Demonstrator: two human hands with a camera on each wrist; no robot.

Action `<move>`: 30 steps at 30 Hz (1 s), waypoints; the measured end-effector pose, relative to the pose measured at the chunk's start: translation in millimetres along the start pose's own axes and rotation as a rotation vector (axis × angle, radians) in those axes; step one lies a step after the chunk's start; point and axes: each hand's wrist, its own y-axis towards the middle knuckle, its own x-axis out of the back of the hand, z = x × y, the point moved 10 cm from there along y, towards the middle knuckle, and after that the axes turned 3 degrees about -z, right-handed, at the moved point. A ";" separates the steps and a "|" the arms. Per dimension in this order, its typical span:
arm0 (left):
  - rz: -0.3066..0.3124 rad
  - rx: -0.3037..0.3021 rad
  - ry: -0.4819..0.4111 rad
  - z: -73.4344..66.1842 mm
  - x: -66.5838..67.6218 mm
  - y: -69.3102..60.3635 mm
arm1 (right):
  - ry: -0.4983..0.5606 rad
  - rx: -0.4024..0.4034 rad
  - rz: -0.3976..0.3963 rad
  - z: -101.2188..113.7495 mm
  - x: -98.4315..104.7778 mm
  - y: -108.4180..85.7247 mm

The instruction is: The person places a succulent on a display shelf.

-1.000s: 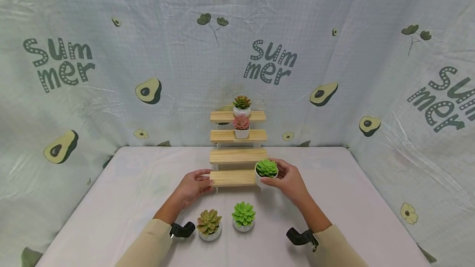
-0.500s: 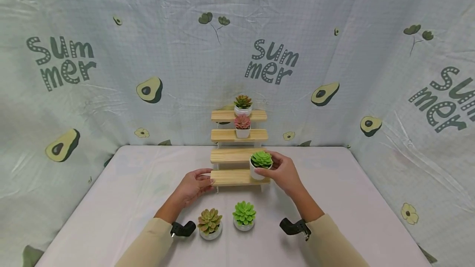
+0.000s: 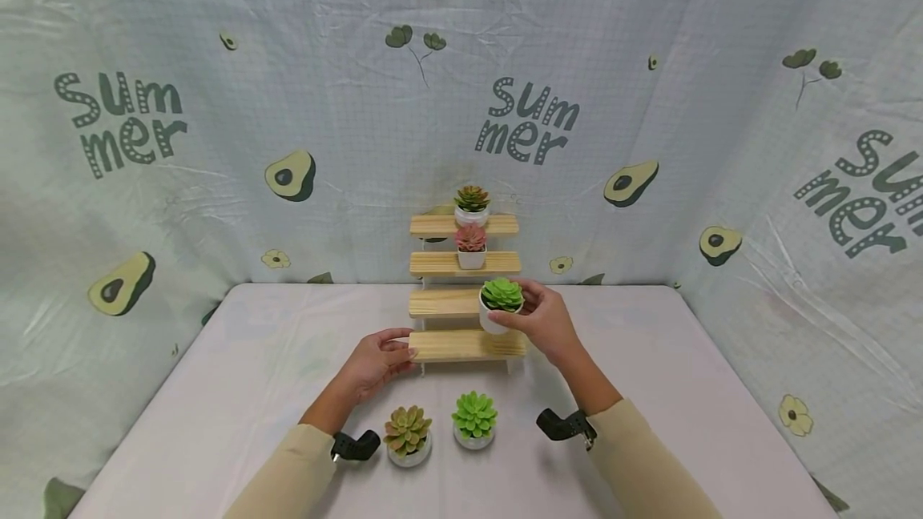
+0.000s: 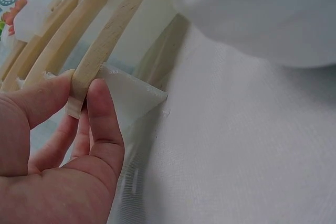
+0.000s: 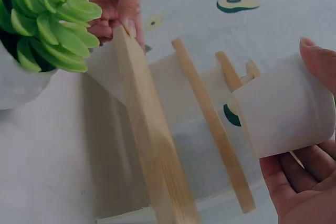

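Note:
A four-step wooden stand (image 3: 461,345) is at the centre in the head view. My left hand (image 3: 375,363) pinches the left end of its lowest board, thumb on one face and fingers on the other in the left wrist view (image 4: 86,77). My right hand (image 3: 550,325) grips a white pot (image 3: 496,321) with a bright green succulent, over the right part of the second board from the bottom. In the right wrist view the pot (image 5: 286,111) is tilted; whether it touches the board I cannot tell.
A green-brown succulent (image 3: 472,200) stands on the top board and a pink one (image 3: 471,239) on the board below. In front of the stand, a brownish succulent (image 3: 407,429) and a bright green one (image 3: 474,415) are on the white table (image 3: 274,359). Printed cloth hangs behind.
My right hand has carried the green succulent's pot up and to the left, from the lowest board's right end to the second board's level. My left hand has stayed on the lowest board.

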 end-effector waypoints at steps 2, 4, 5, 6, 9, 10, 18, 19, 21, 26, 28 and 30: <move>0.000 -0.001 -0.003 -0.1 -0.2 -0.7 | -0.008 0.009 -0.002 2.0 -1.8 2.2; 0.001 0.000 -0.003 0.6 -0.3 -0.9 | -0.016 0.017 -0.001 4.0 -4.2 4.3; 0.005 -0.001 -0.001 0.8 -0.5 -1.1 | -0.021 0.020 -0.003 5.0 -5.3 5.3; 0.005 0.002 -0.001 1.3 -0.6 -1.2 | -0.024 0.023 -0.003 6.0 -6.5 6.2; 0.003 0.000 -0.003 2.1 -0.4 -1.0 | -0.027 0.027 -0.003 8.6 -10.6 9.7; -0.002 0.001 -0.005 2.2 0.0 -1.0 | -0.030 0.030 -0.003 9.9 -12.0 10.8; 0.003 -0.004 0.000 0.7 -0.9 -1.0 | -0.035 0.054 -0.010 15.5 -18.3 18.2; 0.004 -0.005 -0.001 0.5 -1.0 -1.1 | -0.046 0.065 -0.012 16.3 -18.7 19.1; 0.006 -0.008 -0.003 0.2 -1.2 -1.4 | -0.070 0.083 -0.022 17.9 -19.0 21.2; 0.016 -0.013 -0.010 -1.2 -2.0 -2.1 | -0.073 0.109 -0.032 21.7 -21.4 27.1; 0.017 -0.011 -0.011 -1.4 -2.1 -2.1 | -0.061 0.106 -0.028 21.6 -22.9 29.5; 0.016 -0.008 -0.011 -1.2 -1.9 -2.0 | -0.044 0.099 -0.025 20.7 -24.2 31.1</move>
